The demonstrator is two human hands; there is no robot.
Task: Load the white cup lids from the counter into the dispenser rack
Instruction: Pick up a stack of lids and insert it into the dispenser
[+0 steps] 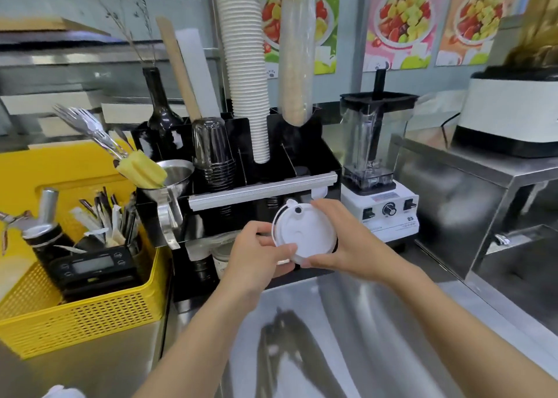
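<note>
In front of the black dispenser rack (241,168), over the shiny steel desk (347,322), both hands are holding one stack of round white plastic cup lids (302,234) tilted up on edge, its top face turned toward the camera. The left hand (256,252) is closing its grip on the stack's lower left rim, thumb lying across the front. The right hand (341,240) is closing its grip on the right side of the same stack, fingers curling over the top edge and thumb pressing at the bottom. The lids are sitting just before the rack's lower right opening, below its silver bar (262,191). Left of the rack, a yellow perforated plastic basket (90,316) is holding a black digital scale (93,268) and wrapped utensils. Right of the rack, a white-based blender with a clear jug (377,171) is standing. In the rack's upper slots, a tall stack of white ribbed paper cups (244,65) and a sleeve of clear plastic cups (297,59) are rising.
</note>
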